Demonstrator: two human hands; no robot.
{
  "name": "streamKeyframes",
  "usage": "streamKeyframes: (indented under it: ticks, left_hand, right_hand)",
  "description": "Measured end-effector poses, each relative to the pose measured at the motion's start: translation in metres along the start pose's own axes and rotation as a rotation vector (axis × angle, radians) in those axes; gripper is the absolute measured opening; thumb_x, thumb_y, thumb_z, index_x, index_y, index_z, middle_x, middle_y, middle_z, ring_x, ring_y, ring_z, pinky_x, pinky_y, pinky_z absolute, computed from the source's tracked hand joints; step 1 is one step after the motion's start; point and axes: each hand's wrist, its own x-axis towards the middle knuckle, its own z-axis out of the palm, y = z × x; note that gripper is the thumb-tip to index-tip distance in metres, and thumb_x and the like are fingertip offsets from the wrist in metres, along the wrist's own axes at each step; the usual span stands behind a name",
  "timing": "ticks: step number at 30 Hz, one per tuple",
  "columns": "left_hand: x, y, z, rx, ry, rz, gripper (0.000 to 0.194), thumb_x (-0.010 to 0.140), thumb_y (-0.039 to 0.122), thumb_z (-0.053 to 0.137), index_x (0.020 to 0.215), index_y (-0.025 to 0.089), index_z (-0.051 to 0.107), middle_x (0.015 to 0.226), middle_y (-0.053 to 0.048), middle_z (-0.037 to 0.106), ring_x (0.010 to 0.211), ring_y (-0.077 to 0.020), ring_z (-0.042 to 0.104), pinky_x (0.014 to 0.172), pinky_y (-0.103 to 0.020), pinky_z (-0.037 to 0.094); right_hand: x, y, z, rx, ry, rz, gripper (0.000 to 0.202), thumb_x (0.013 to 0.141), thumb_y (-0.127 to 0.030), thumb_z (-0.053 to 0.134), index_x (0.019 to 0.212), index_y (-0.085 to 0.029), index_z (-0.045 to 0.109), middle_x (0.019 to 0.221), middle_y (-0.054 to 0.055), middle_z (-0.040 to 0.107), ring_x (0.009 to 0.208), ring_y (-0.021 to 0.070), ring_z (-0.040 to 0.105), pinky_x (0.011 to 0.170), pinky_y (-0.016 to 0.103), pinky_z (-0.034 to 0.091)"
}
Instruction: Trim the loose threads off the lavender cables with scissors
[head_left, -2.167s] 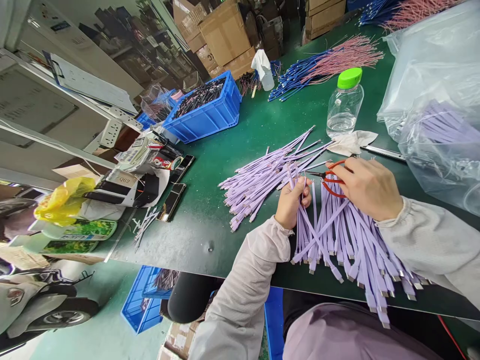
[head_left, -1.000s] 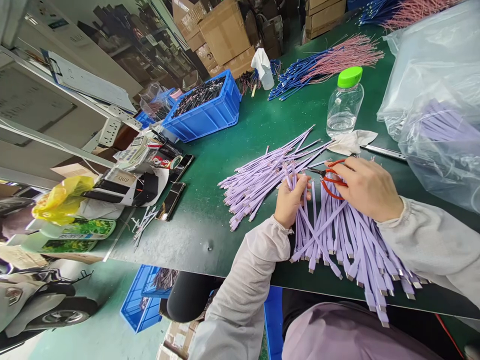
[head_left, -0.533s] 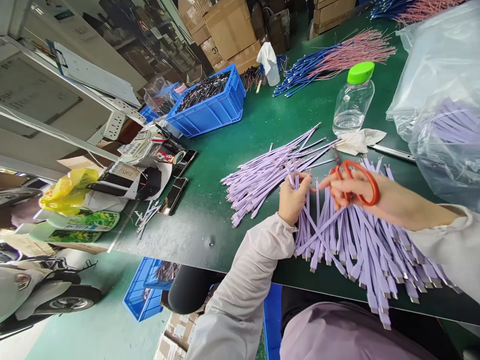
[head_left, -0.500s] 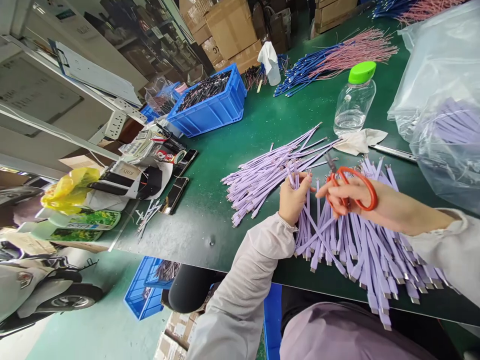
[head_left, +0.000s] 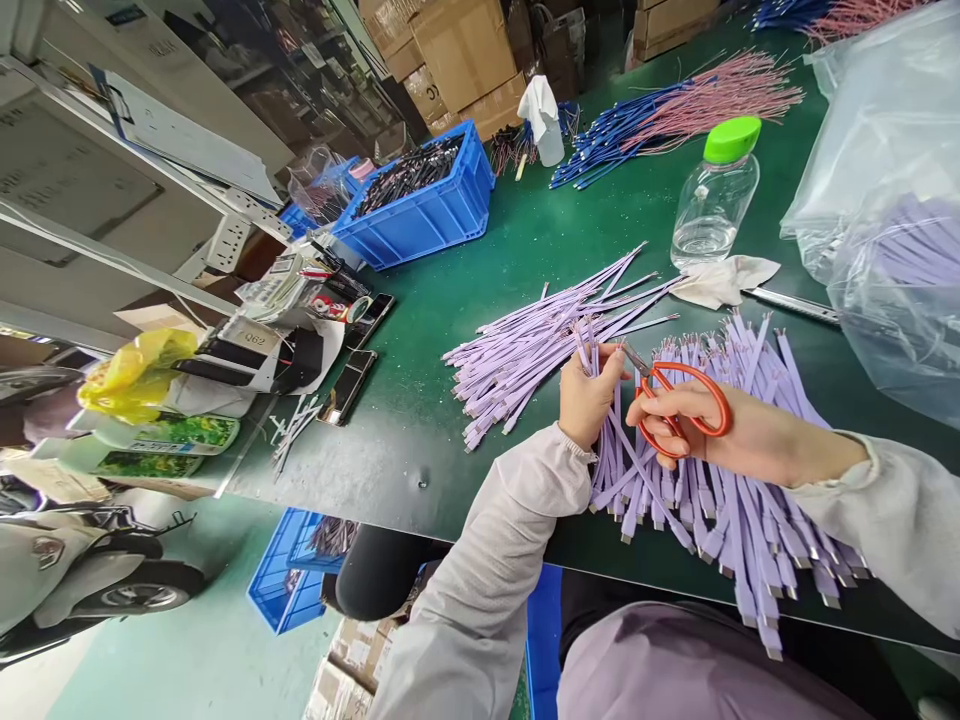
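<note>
head view: my left hand [head_left: 589, 400], right of centre, closed on few lavender cables [head_left: 585, 345]; my right hand [head_left: 739, 428] wrapped round red-handled snips [head_left: 651, 374], blades by left fingertips. left heap [head_left: 517, 350] mid-frame, right heap [head_left: 724, 505] lower right. looks part-way, plenty lying loose; which heap is done, cannot tell. versus half second ago: snips swung down toward left fingertips; left grip same.

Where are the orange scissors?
In the head view, right of centre: the scissors are in the right hand, close to the left hand, which holds purple cables.
</note>
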Motion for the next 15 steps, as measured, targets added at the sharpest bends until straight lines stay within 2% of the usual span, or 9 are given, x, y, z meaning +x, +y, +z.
streamKeyframes:
  ticks: [10, 15]
  left_hand:
    - [-0.0011, 0.002, 0.0009, 0.057, 0.031, 0.015, 0.016, 0.077, 0.03, 0.064, 0.079, 0.015, 0.059, 0.067, 0.001, 0.06, 0.057, -0.0089, 0.057, 0.062, -0.021, 0.044]
    - [-0.0004, -0.001, 0.0021, 0.125, 0.007, 0.09, 0.01, 0.079, 0.025, 0.061, 0.08, 0.015, 0.06, 0.068, 0.001, 0.061, 0.059, -0.0091, 0.057, 0.064, -0.021, 0.044]
  right_hand:
    - [0.0024, 0.0023, -0.0027, 0.001, -0.007, 0.013, 0.02, 0.084, -0.033, 0.057, 0.083, -0.016, 0.067, 0.059, -0.002, 0.047, 0.055, 0.0121, 0.046, 0.057, 0.03, 0.045]
    - [0.0056, 0.0044, -0.0019, 0.101, -0.009, -0.028, 0.019, 0.084, -0.032, 0.056, 0.084, -0.016, 0.067, 0.066, -0.002, 0.046, 0.058, 0.011, 0.045, 0.069, 0.035, 0.049]
